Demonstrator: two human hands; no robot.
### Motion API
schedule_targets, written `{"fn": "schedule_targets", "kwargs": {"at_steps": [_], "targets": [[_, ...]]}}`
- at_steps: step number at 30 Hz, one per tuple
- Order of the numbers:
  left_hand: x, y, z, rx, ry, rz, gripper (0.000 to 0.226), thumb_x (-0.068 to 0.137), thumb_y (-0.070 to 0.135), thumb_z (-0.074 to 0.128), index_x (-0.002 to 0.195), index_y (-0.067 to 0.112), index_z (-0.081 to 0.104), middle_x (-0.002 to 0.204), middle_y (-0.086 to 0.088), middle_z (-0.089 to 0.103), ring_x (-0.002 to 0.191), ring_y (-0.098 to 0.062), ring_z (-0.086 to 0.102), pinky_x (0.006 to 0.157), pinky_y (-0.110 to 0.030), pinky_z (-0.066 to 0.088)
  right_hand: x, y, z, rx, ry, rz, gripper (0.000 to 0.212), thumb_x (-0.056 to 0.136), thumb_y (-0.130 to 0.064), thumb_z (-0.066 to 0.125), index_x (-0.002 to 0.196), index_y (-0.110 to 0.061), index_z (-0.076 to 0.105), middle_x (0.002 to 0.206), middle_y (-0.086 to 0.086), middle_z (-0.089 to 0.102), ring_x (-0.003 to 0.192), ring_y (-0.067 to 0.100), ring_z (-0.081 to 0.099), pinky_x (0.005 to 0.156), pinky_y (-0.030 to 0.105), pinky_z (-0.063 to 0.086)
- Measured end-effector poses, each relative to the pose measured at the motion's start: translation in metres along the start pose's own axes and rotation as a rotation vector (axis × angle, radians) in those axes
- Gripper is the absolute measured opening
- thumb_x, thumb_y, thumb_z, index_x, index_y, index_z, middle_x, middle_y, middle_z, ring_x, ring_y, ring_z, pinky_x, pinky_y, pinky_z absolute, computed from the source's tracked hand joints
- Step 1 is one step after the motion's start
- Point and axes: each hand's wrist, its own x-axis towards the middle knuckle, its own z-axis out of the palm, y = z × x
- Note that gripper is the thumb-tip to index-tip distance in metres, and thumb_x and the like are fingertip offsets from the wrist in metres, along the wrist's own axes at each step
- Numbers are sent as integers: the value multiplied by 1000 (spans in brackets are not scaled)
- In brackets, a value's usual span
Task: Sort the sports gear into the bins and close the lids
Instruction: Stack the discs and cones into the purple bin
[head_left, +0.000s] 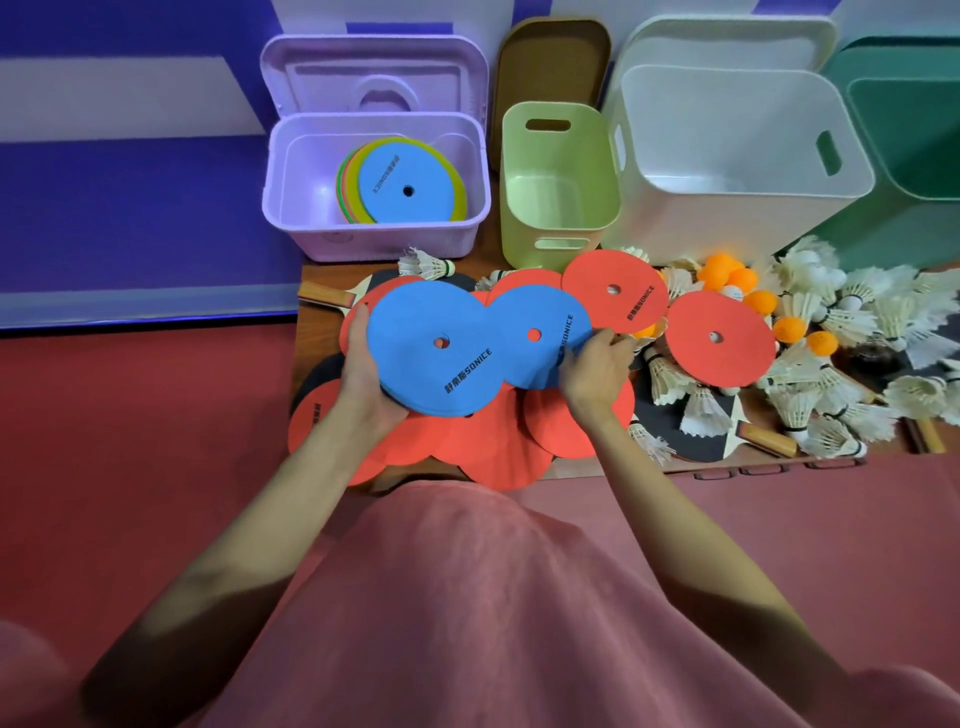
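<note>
Four bins stood open, only the lilac bin (376, 218) holding discs; the green bin (558, 218) and white bin (727, 208) looked empty. Red discs (719, 338), shuttlecocks (810, 301) and orange balls (727, 278) were unsorted. The left hand (366, 364) gripped a blue disc stack (434, 348); the right hand (597, 366) pinched a second blue disc (540, 338).

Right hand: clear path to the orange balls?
Probably yes, once freed. The right hand is gripping a blue disc; the orange balls lie uncovered just beyond a red disc, among shuttlecocks.
</note>
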Motion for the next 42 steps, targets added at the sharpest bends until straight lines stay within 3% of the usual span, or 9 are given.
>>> {"fn": "schedule_targets", "kwargs": {"at_steps": [7,11,14,20,25,31,34,36,42], "targets": [[5,7,-8,-45,98,92,45,93,44,35,121,20,60,126,-7,64,116,-30,58,101,-45,44,3,0,-18,221,-77,-175,21,86,0,42,107,-4,39,91,20,57,82,40,53,59,35,31],[9,12,-10,-63,145,111,40,93,40,32,110,20,62,119,-7,65,104,-28,61,92,-40,48,-11,-24,-44,482,114,-302,27,89,5,37,116,-2,40,71,-14,46,63,13,51,55,28,29],[12,17,-13,-78,144,106,44,94,41,31,119,19,59,121,-8,65,105,-28,61,93,-42,47,-6,-41,-50,740,166,-298,20,93,-1,40,112,-1,42,74,-12,46,60,-1,48,57,24,34],[20,25,-9,-176,87,93,37,98,35,32,106,17,64,89,-3,75,80,-20,72,77,-33,55,-12,-81,-39,1110,-257,-163,16,95,5,44,107,-6,41,43,-12,51,39,-1,42,40,15,36],[32,34,-4,-244,59,66,54,96,38,34,75,16,79,90,-8,75,77,-25,72,80,-37,52,-18,-92,1,943,-427,-184,16,94,2,50,104,-9,48,46,-8,48,39,3,39,41,18,34],[60,53,-13,-232,94,-10,56,98,49,30,136,15,52,130,-10,60,120,-34,55,101,-50,44,-5,-106,22,594,-316,-377,13,88,-5,60,100,-9,56,59,-1,49,54,15,48,55,29,36],[74,69,-8,-191,142,-20,56,99,49,33,137,10,46,127,-10,57,121,-29,53,91,-43,48,8,-118,29,492,-246,-477,16,87,-8,63,101,-2,58,82,-2,52,81,23,50,63,19,33],[86,82,-4,-172,81,91,50,103,36,27,140,7,42,137,-16,51,126,-34,49,102,-48,42,20,-132,34,476,-254,-470,23,87,-11,63,107,-2,56,85,-2,52,88,24,51,70,22,37],[134,139,7,-51,126,153,48,97,48,32,110,15,64,117,-13,67,104,-32,63,92,-46,51,77,-187,46,412,-313,-403,20,90,-16,61,99,2,62,75,5,56,70,17,51,65,25,36]]}}
